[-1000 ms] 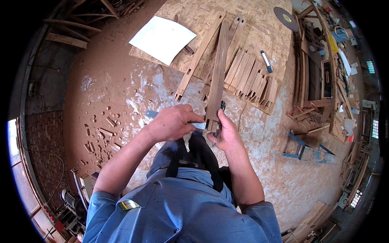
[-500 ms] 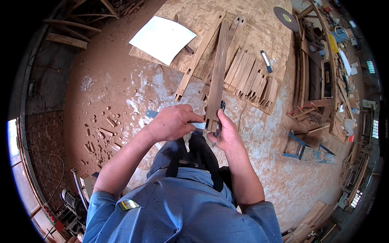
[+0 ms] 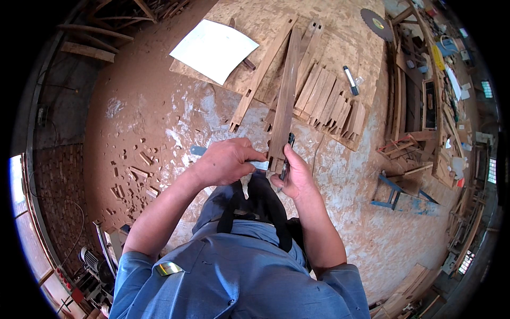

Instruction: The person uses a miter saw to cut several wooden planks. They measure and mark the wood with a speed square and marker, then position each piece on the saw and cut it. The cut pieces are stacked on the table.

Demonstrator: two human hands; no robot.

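Note:
A long wooden bar (image 3: 287,101) runs from the board toward me, its near end with cut slots between my hands. My left hand (image 3: 224,160) is closed on a flat metal strip that looks like a steel ruler (image 3: 260,165). One end of the ruler reaches the bar's near end, and its rounded end sticks out on the left. At the bar's right side, my right hand (image 3: 298,175) is closed around a slim dark pen (image 3: 290,140), upright between thumb and fingers. The thumb lies against the bar, and the pen's lower part is partly hidden.
On the wooden board (image 3: 340,26) lie a white sheet (image 3: 215,50), slotted bars (image 3: 260,74), a row of short wooden pieces (image 3: 321,95), a marker (image 3: 350,80) and a round saw blade (image 3: 374,24). Offcuts (image 3: 139,173) litter the floor at left; a blue frame (image 3: 390,191) stands at right.
Almost nothing differs. The bar's near end and the pen have shifted very slightly, and both hands keep their grip in the same place.

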